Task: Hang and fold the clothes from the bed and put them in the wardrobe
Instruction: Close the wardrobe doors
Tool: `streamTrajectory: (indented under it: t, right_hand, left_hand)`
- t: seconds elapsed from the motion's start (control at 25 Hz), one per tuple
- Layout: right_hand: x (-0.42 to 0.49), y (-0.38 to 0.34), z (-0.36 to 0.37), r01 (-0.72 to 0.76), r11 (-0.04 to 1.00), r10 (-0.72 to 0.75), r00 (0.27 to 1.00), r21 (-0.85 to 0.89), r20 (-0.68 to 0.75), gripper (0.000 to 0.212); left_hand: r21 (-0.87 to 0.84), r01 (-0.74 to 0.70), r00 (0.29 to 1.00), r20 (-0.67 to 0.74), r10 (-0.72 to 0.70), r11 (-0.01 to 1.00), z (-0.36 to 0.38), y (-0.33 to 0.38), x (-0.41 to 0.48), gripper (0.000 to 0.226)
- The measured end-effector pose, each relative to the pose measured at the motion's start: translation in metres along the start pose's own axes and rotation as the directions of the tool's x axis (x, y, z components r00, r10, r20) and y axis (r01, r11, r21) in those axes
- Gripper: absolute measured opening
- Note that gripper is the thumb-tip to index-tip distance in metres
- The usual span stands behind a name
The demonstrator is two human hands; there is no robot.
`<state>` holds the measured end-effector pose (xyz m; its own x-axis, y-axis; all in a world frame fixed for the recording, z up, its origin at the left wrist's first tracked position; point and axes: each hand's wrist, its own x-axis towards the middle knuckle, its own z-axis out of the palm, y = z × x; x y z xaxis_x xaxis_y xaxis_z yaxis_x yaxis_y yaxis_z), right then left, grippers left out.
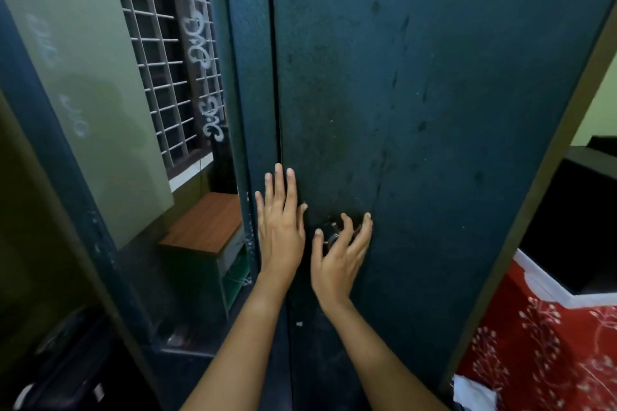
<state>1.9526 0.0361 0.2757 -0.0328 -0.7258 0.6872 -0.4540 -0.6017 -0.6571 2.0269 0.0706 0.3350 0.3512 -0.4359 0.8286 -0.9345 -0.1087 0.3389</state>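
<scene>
The dark teal metal wardrobe (434,93) fills the middle of the head view, and its door in front of me stands closed. My left hand (282,227) lies flat against the door beside the vertical seam, fingers straight and pointing up. My right hand (340,250) arches over the small metal handle (333,235); its fingers are spread, their tips touch the door, and the handle shows between thumb and forefinger. The bed (534,344), with a red floral sheet, shows at the lower right. A bit of white cloth (474,390) lies at its near edge.
Left of the wardrobe are a barred window (160,53) and a low wooden-topped side table (207,227), possibly seen in a mirror. A pale frosted panel (83,83) leans at the far left. A black box-like object (581,220) stands beyond the bed.
</scene>
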Motion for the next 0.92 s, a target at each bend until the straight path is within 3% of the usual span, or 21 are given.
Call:
streamTrajectory:
  t: [0.4, 0.92]
  right_hand:
    - [0.014, 0.016, 0.029, 0.016, 0.999, -0.017, 1.0, -0.051, -0.019, 0.052]
    - [0.016, 0.021, 0.045, 0.026, 1.0, -0.026, 0.999, 0.008, -0.047, 0.046]
  left_hand:
    - [0.006, 0.124, 0.989, 0.077, -0.124, 0.992, 0.024, -0.002, 0.017, 0.071]
    - [-0.11, 0.151, 0.977, 0.166, -0.131, 0.982, 0.028, -0.011, 0.026, 0.07]
